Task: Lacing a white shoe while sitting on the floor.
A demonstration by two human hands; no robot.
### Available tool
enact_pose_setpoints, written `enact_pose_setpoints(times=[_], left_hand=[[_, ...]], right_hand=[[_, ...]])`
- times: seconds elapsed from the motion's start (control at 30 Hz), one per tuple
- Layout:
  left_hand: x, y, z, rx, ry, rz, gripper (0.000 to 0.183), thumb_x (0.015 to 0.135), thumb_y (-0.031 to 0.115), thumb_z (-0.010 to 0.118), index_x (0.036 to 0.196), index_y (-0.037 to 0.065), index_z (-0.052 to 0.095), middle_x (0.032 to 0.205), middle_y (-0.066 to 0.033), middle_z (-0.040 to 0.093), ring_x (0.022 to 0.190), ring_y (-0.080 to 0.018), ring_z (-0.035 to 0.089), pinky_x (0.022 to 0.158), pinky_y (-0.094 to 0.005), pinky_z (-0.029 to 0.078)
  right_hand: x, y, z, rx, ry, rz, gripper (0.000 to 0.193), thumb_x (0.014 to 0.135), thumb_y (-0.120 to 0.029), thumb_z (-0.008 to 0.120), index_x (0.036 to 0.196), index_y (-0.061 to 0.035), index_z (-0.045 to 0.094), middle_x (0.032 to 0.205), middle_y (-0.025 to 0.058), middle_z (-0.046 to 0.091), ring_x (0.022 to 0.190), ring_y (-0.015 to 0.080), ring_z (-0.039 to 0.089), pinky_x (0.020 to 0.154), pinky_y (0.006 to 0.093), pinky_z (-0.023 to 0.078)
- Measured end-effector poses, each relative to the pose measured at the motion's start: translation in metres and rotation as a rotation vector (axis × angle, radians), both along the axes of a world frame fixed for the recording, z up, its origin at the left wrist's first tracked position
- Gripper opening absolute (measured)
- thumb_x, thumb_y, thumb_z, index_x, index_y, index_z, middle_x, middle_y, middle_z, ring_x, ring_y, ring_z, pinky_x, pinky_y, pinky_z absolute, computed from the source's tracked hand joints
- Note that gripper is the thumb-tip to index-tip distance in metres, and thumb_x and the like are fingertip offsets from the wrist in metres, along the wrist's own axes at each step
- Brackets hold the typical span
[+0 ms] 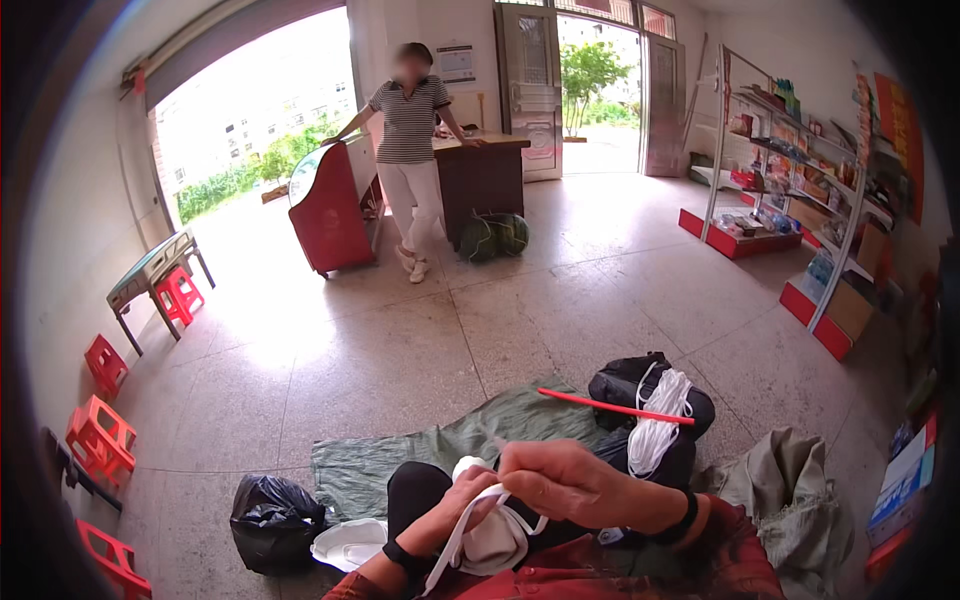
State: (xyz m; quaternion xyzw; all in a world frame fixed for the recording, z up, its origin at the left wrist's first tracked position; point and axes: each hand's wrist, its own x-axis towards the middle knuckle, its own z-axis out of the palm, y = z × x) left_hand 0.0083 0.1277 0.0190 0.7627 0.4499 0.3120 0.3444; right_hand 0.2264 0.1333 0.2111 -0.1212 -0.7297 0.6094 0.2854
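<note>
In my lap lies a soft white fabric piece (497,548) with a pale, rounded lower part. A white strap (458,545) loops from it and trails down past my wrist. My left hand (468,508) is closed round the fabric and strap, fingers bent. Just right of it, my right hand (560,484) is pinched shut close against the strap's top end; whatever sits between its fingertips is too small to make out. A hank of white cord (660,425) lies over my right leg, with a thin red rod (615,406) across it. By my left leg rests a white oval piece (350,545).
A black plastic bag (272,522) and a green tarp (380,480) lie on the floor, with a grey-beige sack (790,490) at right. Red stools (100,437) line the left. Shelves (790,180) stand right. A person (408,125) leans by a desk (485,185) near watermelons (493,237).
</note>
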Motion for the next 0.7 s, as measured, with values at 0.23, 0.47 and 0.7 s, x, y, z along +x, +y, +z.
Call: enact_pose_setpoints(times=[0.23,0.47,0.7], left_hand=[[0.006,-0.040,0.020,-0.228,-0.399,0.094,0.034,0.102,0.026,0.045,0.081,0.003,0.056,0.073,0.0031,0.052,0.072,-0.0057,0.048,0.066,-0.0221,0.041],[-0.023,-0.048,0.004,-0.336,-1.056,0.407,0.036,0.102,0.022,0.042,0.068,0.009,0.044,0.056,0.0014,0.038,0.050,-0.0105,0.036,0.050,-0.0272,0.033],[-0.079,-0.056,-0.039,-0.432,-1.393,0.720,0.032,0.097,0.026,0.047,0.068,0.014,0.041,0.053,0.0051,0.023,0.043,-0.0081,0.023,0.041,-0.0259,0.021]], right_hand=[[0.041,0.050,-0.027,0.080,-0.168,-0.303,0.014,0.099,-0.014,0.050,0.091,-0.0044,0.054,0.069,-0.0044,0.044,0.063,0.0038,0.040,0.055,0.0208,0.034],[0.171,0.111,-0.079,0.428,-0.403,-0.986,0.018,0.098,-0.015,0.049,0.092,-0.0015,0.058,0.075,0.0047,0.056,0.072,0.0104,0.050,0.068,0.0262,0.044],[0.280,0.159,-0.142,0.553,-0.517,-1.358,0.016,0.097,-0.014,0.046,0.094,-0.0014,0.055,0.076,0.0081,0.058,0.074,0.0149,0.055,0.070,0.0305,0.046]])
